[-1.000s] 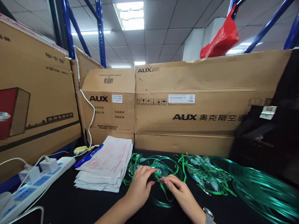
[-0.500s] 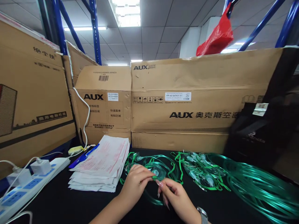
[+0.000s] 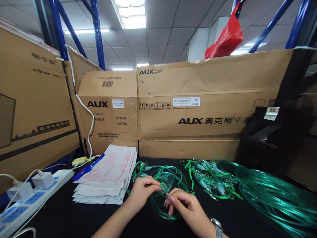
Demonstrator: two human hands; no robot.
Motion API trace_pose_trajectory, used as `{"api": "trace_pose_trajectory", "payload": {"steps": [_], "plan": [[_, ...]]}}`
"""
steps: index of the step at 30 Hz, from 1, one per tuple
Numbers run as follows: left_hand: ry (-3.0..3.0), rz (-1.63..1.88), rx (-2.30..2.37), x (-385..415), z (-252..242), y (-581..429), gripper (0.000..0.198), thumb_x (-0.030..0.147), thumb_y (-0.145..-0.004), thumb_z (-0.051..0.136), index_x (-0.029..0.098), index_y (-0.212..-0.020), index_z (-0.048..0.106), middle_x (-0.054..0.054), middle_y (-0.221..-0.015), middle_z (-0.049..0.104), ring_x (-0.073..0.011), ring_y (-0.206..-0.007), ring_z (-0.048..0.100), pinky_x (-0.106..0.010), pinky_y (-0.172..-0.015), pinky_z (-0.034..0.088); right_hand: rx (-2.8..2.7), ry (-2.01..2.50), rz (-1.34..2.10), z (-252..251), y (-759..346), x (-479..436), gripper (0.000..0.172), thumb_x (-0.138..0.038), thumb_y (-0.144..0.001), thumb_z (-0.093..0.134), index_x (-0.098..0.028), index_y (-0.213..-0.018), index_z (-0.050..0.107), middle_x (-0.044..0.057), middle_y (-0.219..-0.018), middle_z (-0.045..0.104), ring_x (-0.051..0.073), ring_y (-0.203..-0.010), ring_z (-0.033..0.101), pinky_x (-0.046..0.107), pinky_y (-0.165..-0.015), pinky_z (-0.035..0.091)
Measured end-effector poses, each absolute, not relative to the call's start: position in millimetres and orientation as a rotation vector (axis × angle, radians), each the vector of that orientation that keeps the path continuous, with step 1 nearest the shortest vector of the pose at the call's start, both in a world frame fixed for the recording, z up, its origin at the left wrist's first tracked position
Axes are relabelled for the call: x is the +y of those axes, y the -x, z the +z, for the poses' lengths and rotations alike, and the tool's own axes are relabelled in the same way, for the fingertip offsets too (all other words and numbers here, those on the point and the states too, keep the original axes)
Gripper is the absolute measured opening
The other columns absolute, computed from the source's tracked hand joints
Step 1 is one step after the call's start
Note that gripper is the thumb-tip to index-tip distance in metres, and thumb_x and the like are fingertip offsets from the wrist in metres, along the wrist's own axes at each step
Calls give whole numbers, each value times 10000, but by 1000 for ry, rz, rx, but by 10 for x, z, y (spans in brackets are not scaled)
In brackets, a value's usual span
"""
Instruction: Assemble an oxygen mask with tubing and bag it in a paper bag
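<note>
Together, the left hand and right hand pinch a green strap (a loopy green tube lies behind it) low in the middle of the frame.

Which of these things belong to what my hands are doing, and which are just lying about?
Likely part of the job:
green strap, between left hand and right hand
clear green mask
coiled green tubing
possibly the printed paper stack

Apparently just lying about:
white power strip
black bag
red plastic bag, hanging
</note>
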State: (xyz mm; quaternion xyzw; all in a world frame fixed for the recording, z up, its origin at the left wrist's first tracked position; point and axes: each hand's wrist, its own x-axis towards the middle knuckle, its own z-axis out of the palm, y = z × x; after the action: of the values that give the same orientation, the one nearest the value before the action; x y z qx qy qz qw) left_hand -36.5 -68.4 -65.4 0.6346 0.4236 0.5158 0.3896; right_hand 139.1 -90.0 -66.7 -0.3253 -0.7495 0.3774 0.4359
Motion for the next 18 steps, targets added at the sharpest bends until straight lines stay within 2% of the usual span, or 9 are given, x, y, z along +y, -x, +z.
{"api": "trace_pose_trajectory", "payload": {"steps": [5, 9, 12, 18], "plan": [[-1414, 1388, 1095, -655, -640, 366, 139, 301, -560, 705, 164, -577, 710, -20, -575, 652, -142, -508, 565, -251, -494, 472, -1901, 796, 863, -671, -1416, -916, 386, -404, -855, 464, -158, -597, 614, 58, -711, 615, 121, -535, 550, 240, -529, 462], [-1250, 1538, 1151, -570, -613, 542, 213, 338, -608, 685, 150, -702, 716, -43, -706, 700, -169, -645, 614, -252, -545, 507, -1955, 678, 686, -634, -1441, -979, 369, -334, -868, 440, -178, -548, 540, 46, -619, 582, 160, -641, 552, 268, -612, 449], [-1147, 1649, 1178, -525, -586, 670, 282, 370, -618, 683, 142, -782, 707, -52, -797, 703, -177, -737, 619, -246, -584, 515, -1953, 664, 640, -630, -1455, -994, 348, -318, -871, 438, -186, -563, 532, 34, -598, 564, 160, -644, 535, 264, -616, 441], [-1111, 1625, 1148, -594, -573, 570, 325, 381, -586, 713, 123, -783, 699, -68, -805, 693, -183, -739, 615, -258, -598, 517, -1973, 920, 594, -751, -1459, -809, 393, -367, -898, 386, -190, -594, 562, 29, -632, 571, 166, -691, 548, 270, -670, 436]]}}
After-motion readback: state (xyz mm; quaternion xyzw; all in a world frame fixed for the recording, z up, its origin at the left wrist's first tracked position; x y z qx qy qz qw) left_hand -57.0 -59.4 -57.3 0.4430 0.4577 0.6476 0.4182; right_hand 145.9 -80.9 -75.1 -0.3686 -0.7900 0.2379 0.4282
